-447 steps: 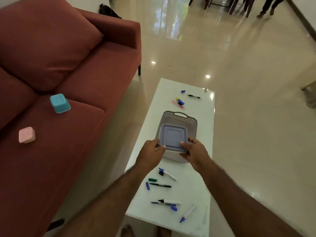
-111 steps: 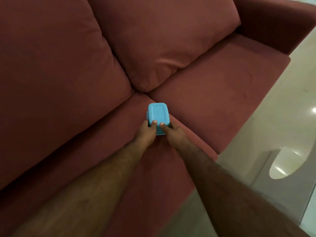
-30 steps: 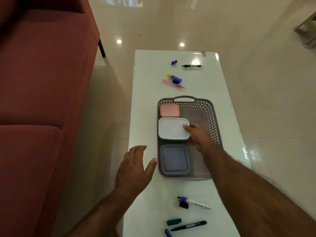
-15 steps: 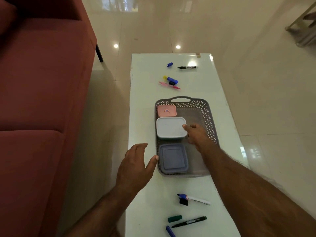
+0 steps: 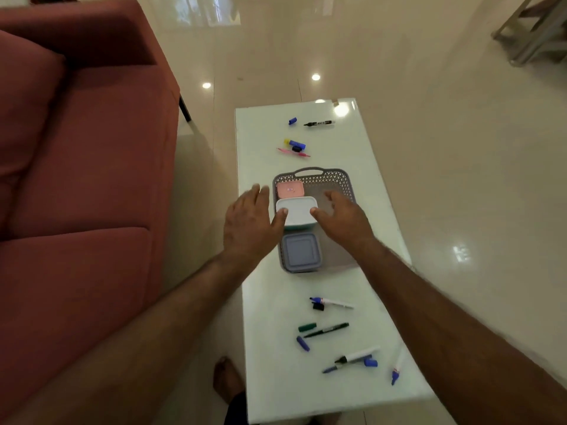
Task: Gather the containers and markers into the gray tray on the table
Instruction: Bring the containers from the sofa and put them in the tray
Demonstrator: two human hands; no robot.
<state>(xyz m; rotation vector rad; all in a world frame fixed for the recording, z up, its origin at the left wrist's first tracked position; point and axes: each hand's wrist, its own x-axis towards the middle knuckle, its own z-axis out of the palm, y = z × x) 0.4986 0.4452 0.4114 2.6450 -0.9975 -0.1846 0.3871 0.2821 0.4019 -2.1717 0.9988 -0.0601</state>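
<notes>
The gray tray (image 5: 336,180) sits mid-table and holds three containers in a row along its left side: a pink one (image 5: 290,189) at the far end, a white-lidded teal one (image 5: 297,211) in the middle, a gray-blue one (image 5: 300,251) nearest me. My left hand (image 5: 250,223) hovers at the tray's left edge, fingers spread, thumb at the white lid. My right hand (image 5: 343,220) is over the tray's right half, fingers relaxed, holding nothing. Markers and caps lie loose: a black marker (image 5: 319,123), a yellow-blue highlighter (image 5: 294,143) and pink pen (image 5: 294,152) beyond the tray, several markers (image 5: 330,302) near me.
A red sofa (image 5: 79,191) runs along the left of the white table (image 5: 377,210). Glossy tiled floor surrounds the table. My bare foot (image 5: 225,377) shows below the table's near-left corner. Furniture legs (image 5: 530,35) stand at the far right.
My left hand has moved up from the table to the tray's left edge beside the white lid. My right hand has lifted off the white-lidded container and opened over the tray.
</notes>
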